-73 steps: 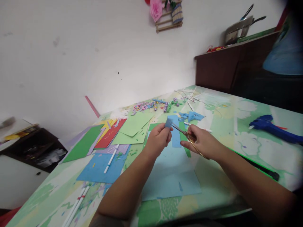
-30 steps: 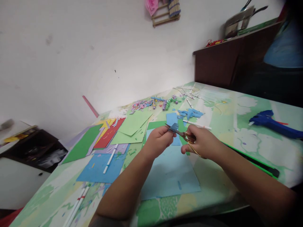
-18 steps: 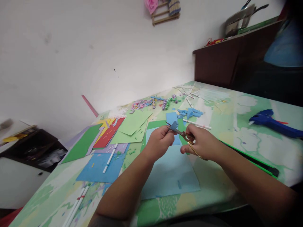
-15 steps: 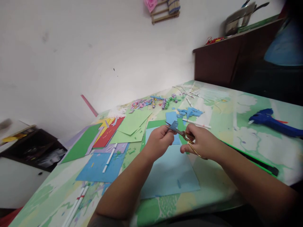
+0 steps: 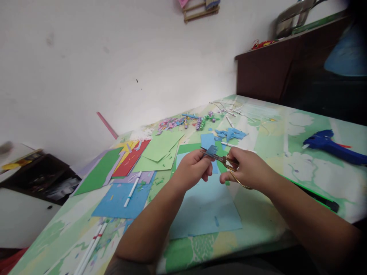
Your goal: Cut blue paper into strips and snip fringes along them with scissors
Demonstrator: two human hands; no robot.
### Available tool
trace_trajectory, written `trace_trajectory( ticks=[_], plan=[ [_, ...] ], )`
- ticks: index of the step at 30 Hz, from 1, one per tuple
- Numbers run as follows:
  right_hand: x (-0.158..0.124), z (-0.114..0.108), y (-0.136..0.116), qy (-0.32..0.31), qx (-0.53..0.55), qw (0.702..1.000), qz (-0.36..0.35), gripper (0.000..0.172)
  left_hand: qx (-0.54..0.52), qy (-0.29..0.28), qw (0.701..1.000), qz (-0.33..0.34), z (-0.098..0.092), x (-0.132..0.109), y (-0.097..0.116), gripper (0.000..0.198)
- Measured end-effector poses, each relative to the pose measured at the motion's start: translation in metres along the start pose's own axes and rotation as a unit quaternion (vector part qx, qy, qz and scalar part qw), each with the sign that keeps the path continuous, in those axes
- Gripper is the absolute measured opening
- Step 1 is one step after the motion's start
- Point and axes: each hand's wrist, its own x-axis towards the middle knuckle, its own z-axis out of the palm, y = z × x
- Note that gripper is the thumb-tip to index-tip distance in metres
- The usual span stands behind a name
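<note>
My left hand (image 5: pixel 192 168) pinches a small blue paper piece (image 5: pixel 212 149) with a fringed edge, held above the table. My right hand (image 5: pixel 249 170) grips gold-handled scissors (image 5: pixel 229 165), and their blades reach across to the blue piece. Both hands hover over a large light blue sheet (image 5: pixel 205 208) lying on the green patterned table (image 5: pixel 272 145).
Coloured sheets lie to the left: green (image 5: pixel 99 173), red (image 5: pixel 130 162), light green (image 5: pixel 160 147), blue (image 5: pixel 120 200) with a white marker (image 5: pixel 132 190) on it. Rolled paper bits (image 5: pixel 189 123) sit by the wall. A blue glue gun (image 5: pixel 334 146) lies at right. A dark cabinet (image 5: pixel 266 74) stands behind.
The blue piece had a plain edge earlier; now it shows a cut fringe. The hands stayed in nearly the same spot, the scissors working at the piece. The view tilted down slightly.
</note>
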Motion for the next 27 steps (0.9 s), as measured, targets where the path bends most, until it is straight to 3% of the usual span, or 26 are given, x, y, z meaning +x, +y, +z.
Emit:
trace_trajectory(
  ticks=[5, 13, 27],
  plan=[
    [-0.0002, -0.0021, -0.0019, 0.004, 0.002, 1.000, 0.020, 0.053, -0.027, -0.009, 0.999, -0.032, -0.0016, 0.0027, -0.0022, 0.016],
    [-0.0031, -0.0005, -0.0030, 0.000, 0.001, 1.000, -0.006, 0.052, 0.031, 0.027, 0.999, 0.010, 0.0009, 0.0005, -0.0004, 0.023],
    [-0.0032, -0.0004, -0.0026, -0.012, 0.029, 0.999, -0.004, 0.054, 0.109, 0.020, 0.994, 0.018, 0.0027, -0.0016, 0.0030, 0.026]
  ],
)
